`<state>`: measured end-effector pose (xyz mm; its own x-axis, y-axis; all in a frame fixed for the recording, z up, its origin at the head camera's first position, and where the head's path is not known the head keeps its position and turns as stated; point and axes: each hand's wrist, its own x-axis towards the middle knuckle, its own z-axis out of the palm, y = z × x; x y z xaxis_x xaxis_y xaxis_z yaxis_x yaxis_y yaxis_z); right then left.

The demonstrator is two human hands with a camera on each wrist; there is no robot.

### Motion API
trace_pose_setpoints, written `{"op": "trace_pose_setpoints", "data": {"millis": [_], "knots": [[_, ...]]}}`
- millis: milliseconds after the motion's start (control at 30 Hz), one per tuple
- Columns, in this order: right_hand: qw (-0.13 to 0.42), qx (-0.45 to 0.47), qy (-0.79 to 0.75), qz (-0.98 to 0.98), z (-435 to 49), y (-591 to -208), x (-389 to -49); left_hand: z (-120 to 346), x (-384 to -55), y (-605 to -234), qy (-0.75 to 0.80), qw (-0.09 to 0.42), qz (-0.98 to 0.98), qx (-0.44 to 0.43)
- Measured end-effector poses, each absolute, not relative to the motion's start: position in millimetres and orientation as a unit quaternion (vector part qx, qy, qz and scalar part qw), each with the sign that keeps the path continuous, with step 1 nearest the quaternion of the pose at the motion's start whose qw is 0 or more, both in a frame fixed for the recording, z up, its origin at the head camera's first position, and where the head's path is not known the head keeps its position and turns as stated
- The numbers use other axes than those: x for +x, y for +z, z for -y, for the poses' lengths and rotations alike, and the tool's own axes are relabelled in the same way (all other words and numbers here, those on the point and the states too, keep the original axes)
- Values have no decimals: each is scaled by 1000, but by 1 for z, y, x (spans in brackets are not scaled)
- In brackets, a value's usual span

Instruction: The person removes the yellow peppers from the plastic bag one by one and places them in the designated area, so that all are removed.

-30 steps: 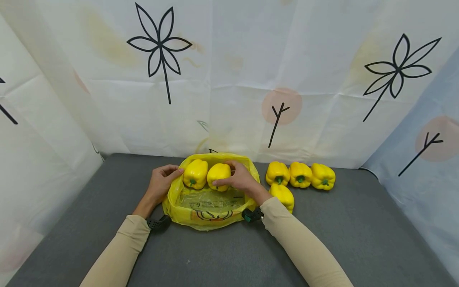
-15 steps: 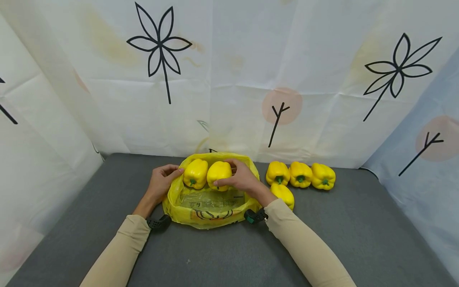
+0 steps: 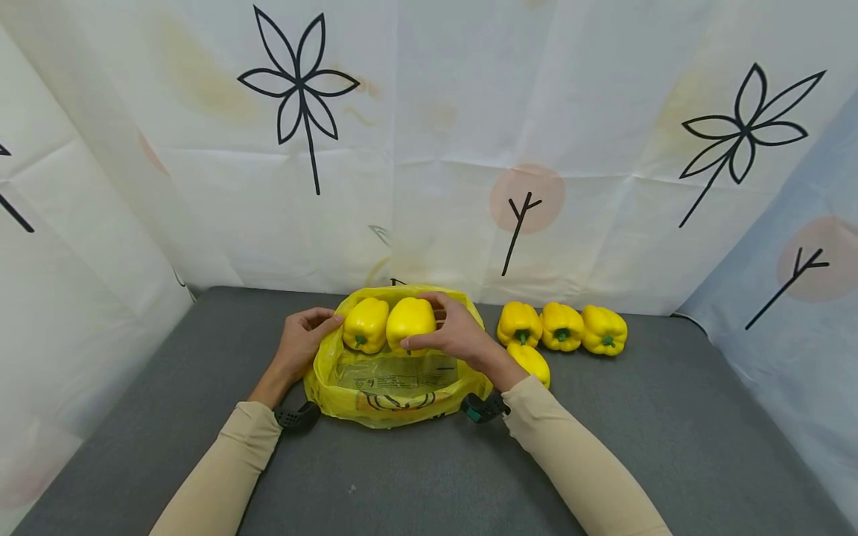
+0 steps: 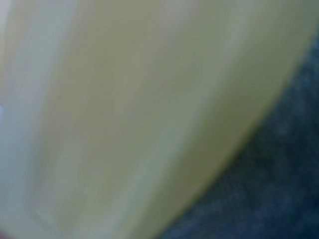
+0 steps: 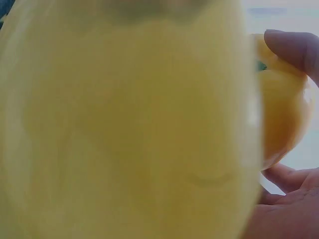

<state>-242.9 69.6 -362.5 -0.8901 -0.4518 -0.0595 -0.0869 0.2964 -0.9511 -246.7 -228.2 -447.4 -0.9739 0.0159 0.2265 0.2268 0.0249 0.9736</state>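
A yellow plastic bag [image 3: 395, 412] stands with its mouth wide open, its rim folded outward. My left hand [image 3: 304, 339] pinches the bag's left rim. One yellow bell pepper [image 3: 365, 325] sits in the bag at the back left. Beside it, my right hand [image 3: 452, 331] grips a second bell pepper [image 3: 409, 324] from its right side, over the bag's opening. The right wrist view shows this held bell pepper [image 5: 284, 107] between thumb and fingers, partly covered by a large blurred yellow surface. In the left wrist view, the bag [image 4: 124, 119] is a pale blur.
To the bag's right, a row of bell peppers [image 3: 561, 326] lies near the back edge of the grey table [image 3: 402, 484]. Another bell pepper [image 3: 529, 365] lies in front of the row, close to my right forearm. A patterned cloth [image 3: 436, 149] hangs behind.
The gripped bell pepper has risen slightly and looks larger. My right hand and forearm have shifted a little to the right. The left hand keeps its place on the rim.
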Motion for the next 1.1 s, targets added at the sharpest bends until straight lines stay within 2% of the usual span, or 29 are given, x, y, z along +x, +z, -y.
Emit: {"op": "trace_pose_setpoints", "data": {"millis": [1100], "knots": [[131,-223,-572,-778,-101,-331,-214,228,-246,-446,-684,71,721,-81]]}}
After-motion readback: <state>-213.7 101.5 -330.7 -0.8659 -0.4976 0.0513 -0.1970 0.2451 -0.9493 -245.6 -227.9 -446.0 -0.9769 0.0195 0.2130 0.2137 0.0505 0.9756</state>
